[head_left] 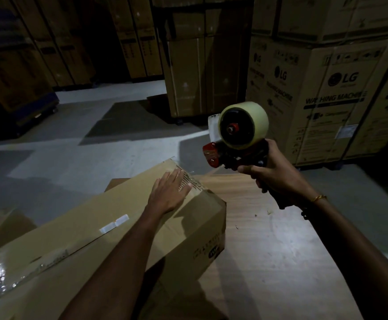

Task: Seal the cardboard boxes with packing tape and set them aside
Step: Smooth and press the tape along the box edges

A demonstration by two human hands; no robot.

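Left hand (168,194) lies flat, fingers straight, pressing the far end of the cardboard box (110,229), which sits on the wooden table (280,250) at 7 o'clock of frame centre. Right hand (274,179) curls round the handle of the tape dispenser (237,135), held in the air at 2 o'clock of the box, apart from it. Likely smoothing a fresh strip: the person should rub firmly over the seam and down the end edge before setting the box aside.

1. Left forearm (128,245): bare, no sleeve visible.
2. Right forearm (350,239): bare, no sleeve visible.
3. Right wrist: thin gold bangle (319,198); dark band (304,213) just beside it.
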